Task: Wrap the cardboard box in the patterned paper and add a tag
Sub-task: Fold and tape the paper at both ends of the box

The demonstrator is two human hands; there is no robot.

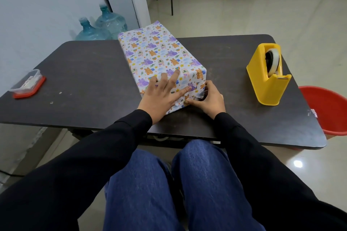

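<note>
At centre of counter [84, 73]: cardboard box [159, 56], lying flat, long side pointing away, covered in patterned paper [146, 43]. Left grip [161, 97]: wide and flat, fingers straight and spread, pressing paper onto near end of box. Right grip [210, 101]: fingers curled, pinching folded paper at near right bottom corner of box. Right of box, well apart: yellow tape dispenser [268, 75], upright, 1 roll inside. Near left counter edge: clear plastic container [28, 84] with red lid; contents too small to tell. On floor past right edge: red bucket [328, 110]. Behind counter by wall: 2 blue water jugs [105, 24].
</note>
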